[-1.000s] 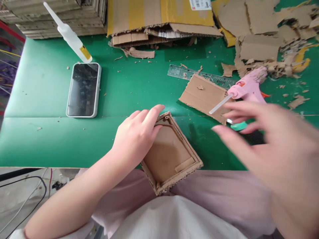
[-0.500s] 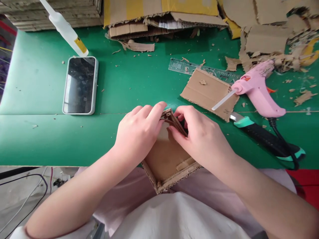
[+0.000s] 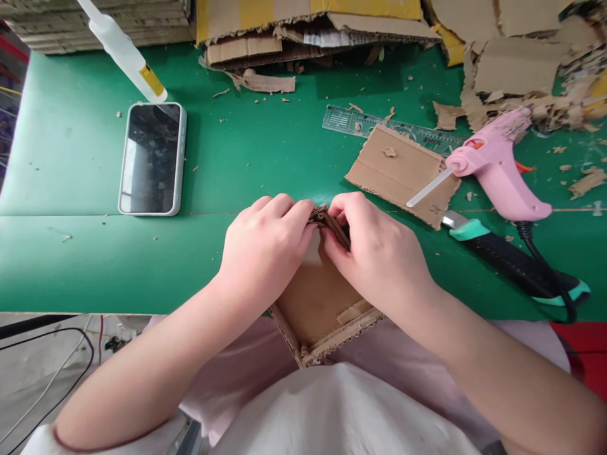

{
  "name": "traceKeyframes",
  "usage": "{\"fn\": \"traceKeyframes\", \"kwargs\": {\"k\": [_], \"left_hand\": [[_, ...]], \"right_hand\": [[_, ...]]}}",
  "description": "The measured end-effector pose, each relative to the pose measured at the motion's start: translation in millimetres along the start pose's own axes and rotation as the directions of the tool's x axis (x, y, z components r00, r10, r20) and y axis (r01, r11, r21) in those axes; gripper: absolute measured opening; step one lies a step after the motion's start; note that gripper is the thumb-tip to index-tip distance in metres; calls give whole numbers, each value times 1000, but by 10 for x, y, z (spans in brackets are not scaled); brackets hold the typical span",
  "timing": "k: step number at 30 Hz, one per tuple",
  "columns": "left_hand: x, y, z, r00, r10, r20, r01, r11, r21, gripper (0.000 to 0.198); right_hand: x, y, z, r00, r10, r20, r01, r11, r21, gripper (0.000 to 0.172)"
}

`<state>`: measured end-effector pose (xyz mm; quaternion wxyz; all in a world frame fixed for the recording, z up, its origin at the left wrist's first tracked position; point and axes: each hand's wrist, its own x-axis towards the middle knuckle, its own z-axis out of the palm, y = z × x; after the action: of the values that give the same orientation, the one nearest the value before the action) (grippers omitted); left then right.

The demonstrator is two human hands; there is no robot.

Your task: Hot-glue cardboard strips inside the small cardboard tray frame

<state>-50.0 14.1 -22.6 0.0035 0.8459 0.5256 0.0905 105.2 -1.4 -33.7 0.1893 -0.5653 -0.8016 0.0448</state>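
Note:
A shallow square cardboard tray (image 3: 318, 309) rests at the near edge of the green table (image 3: 85, 265), partly over my lap. My left hand (image 3: 265, 249) curls over its far left wall, fingers closed on the rim. My right hand (image 3: 377, 253) pinches the far right wall near the top corner. Both sets of fingertips meet at that far corner. A small cardboard strip lies inside the tray by its near right wall.
A phone (image 3: 152, 158) lies at the left with a white glue bottle (image 3: 124, 54) behind it. A flat cardboard piece (image 3: 401, 172), clear ruler (image 3: 360, 123), pink glue gun (image 3: 497, 170) and teal-handled knife (image 3: 507, 256) are at the right. Cardboard scraps pile along the back.
My right hand came in from the right, blurred and open, and closed on the tray's far right wall. It has since shifted slightly toward the corner. The left hand stayed on the tray.

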Motion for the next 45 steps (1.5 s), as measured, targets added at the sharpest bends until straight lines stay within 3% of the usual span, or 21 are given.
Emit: {"fn": "traceKeyframes", "kwargs": {"k": [7,22,26,30,34,38,45], "left_hand": [[6,13,-2,1000,-18,2,18,1000,-2,19],[-122,-92,-45,998,7,-62,-8,1000,-20,22],[-175,-106,-74,999,-10,-38,9,999,-35,24],[-253,-130,-97,999,-45,-3,45,996,-77,28],[-289,-141,-84,998,-67,-14,66,994,-90,25],[-238,-132,-60,996,-87,-13,85,990,-110,23],[-176,-98,-46,996,-90,-18,87,986,-140,26]], "right_hand": [[6,-46,13,1000,19,-24,-21,996,-86,10],[12,-48,24,999,19,-45,-23,997,-76,9],[9,-25,-7,999,20,-47,-22,999,-48,11],[35,27,-67,994,-92,-65,93,996,15,9],[113,73,-129,976,-217,7,216,974,76,16],[198,75,-181,970,-234,69,225,968,114,20],[192,95,-168,973,-225,61,214,966,147,21]]}}
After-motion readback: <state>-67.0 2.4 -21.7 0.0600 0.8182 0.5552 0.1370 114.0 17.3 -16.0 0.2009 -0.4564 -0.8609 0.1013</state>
